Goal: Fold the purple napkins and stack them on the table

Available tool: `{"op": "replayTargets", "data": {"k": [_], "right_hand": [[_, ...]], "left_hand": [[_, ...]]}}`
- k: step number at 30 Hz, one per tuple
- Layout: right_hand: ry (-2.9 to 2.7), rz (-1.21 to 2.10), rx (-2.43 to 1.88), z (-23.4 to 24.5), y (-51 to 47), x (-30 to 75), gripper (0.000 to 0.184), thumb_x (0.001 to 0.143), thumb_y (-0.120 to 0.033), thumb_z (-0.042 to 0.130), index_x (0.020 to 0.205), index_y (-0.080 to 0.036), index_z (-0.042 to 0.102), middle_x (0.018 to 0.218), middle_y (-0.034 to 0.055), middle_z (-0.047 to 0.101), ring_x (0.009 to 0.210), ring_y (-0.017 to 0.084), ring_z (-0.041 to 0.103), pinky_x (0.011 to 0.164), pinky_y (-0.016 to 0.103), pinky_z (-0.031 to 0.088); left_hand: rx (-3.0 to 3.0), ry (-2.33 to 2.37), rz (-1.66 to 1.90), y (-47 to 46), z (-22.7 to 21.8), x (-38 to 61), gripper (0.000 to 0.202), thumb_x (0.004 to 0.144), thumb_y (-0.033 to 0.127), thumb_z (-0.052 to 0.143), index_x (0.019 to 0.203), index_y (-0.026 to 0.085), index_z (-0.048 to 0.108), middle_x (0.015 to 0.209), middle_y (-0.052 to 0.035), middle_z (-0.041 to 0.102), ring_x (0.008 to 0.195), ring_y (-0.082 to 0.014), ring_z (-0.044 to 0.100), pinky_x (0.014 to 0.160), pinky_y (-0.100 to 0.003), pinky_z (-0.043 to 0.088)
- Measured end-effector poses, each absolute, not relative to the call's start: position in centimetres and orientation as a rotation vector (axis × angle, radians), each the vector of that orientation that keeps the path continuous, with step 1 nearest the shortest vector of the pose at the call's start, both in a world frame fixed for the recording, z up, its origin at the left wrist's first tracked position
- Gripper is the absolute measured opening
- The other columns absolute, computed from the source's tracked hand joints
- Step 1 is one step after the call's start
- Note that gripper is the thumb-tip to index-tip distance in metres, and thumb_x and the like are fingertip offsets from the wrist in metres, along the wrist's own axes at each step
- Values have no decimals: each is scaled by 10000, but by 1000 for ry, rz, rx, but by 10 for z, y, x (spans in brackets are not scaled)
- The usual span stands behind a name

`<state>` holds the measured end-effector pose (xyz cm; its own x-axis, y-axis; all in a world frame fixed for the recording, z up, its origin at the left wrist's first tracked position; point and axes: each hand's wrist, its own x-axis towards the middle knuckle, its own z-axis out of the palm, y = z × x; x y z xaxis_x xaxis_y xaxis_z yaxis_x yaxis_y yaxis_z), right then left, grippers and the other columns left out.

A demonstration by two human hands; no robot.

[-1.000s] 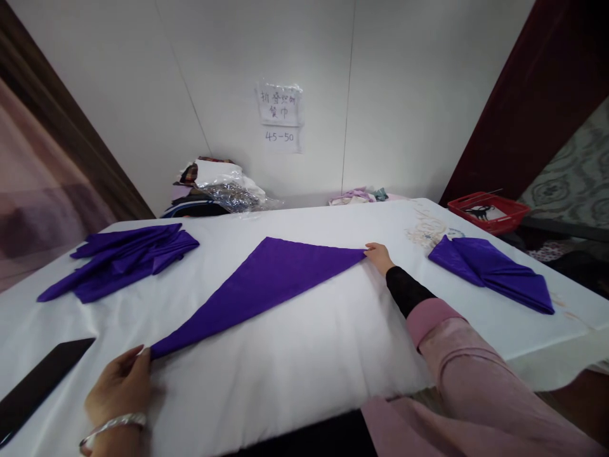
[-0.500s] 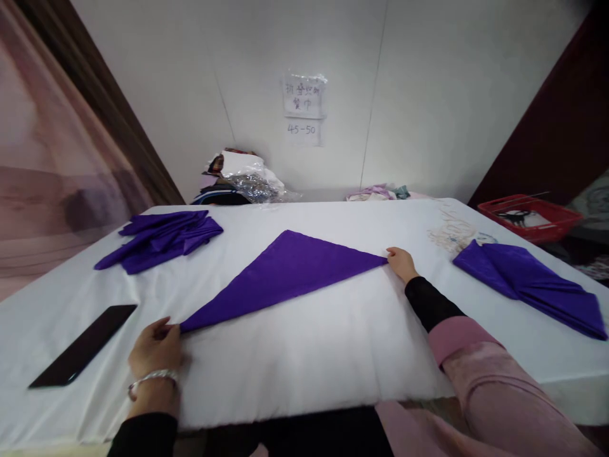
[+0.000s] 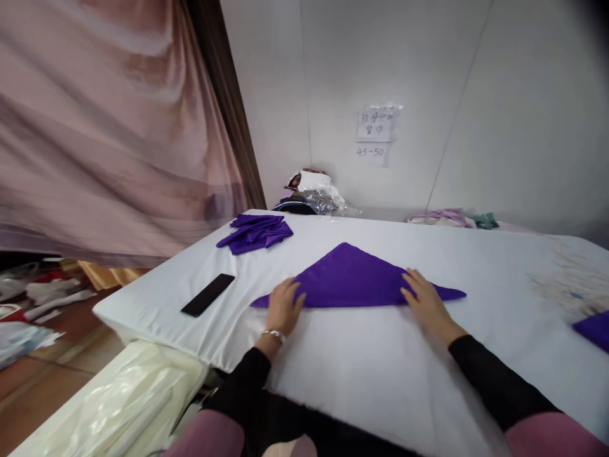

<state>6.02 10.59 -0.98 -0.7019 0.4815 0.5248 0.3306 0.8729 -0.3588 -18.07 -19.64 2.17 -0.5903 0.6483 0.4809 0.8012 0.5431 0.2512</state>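
Observation:
A purple cloth napkin (image 3: 352, 279) lies on the white-covered table, folded into a wide triangle with its peak away from me and its long edge nearest me. My left hand (image 3: 284, 308), a bracelet at the wrist, rests on the left part of that edge with its fingers apart. On the right part lies my right hand (image 3: 425, 303), fingers spread over the cloth. Both napkin tips stick out beyond my hands. Neither hand grips the cloth.
A crumpled purple cloth (image 3: 257, 232) lies at the back left, and a black phone-like slab (image 3: 208, 294) in front of it. Another purple cloth (image 3: 594, 330) shows at the right edge. Bagged fabrics (image 3: 316, 193) sit by the wall. A plastic-wrapped stack (image 3: 128, 400) stands lower left.
Both hands have let go of the napkin's pinched corners and moved inward onto its long edge. That edge now runs nearly level. The view has swung left.

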Motion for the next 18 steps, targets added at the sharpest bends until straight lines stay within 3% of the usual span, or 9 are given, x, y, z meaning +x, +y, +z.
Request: {"op": "replayTargets", "data": {"k": [4, 8, 13, 18], "right_hand": [[-2719, 384, -375, -1, 46, 22, 543, 916, -450, 337, 1392, -195, 389, 1466, 106, 326, 1366, 271, 252, 1093, 507, 219], [-2892, 360, -216, 0, 17, 5, 592, 918, -467, 339, 1429, -169, 319, 1485, 113, 274, 1383, 254, 202, 1110, 492, 166], [-3020, 423, -225, -4, 16, 8, 643, 926, -535, 290, 1426, -132, 321, 1485, 123, 268, 1387, 249, 191, 1121, 462, 141], [-3027, 513, -225, 1, 15, 12, 692, 917, -588, 272, 1435, -129, 297, 1493, 127, 247, 1395, 238, 162, 1128, 445, 110]], "left_hand": [[-1716, -2423, -449, -145, 14, -141, 534, 872, 449, 451, 1324, 168, 421, 1455, -134, 360, 1364, -267, 269, 1108, -518, 204], [-1960, -2318, -381, -117, 1, -125, 661, 853, 502, 449, 1393, 143, 316, 1492, -144, 281, 1397, -268, 169, 1123, -534, 133], [-2042, -2426, -304, -113, -8, -129, 717, 854, 557, 396, 1411, 116, 295, 1500, -156, 249, 1398, -296, 154, 1113, -550, 138], [-2076, -2406, -263, -113, -14, -138, 713, 859, 616, 311, 1414, 167, 314, 1477, -136, 314, 1385, -291, 206, 1106, -542, 146]]}}
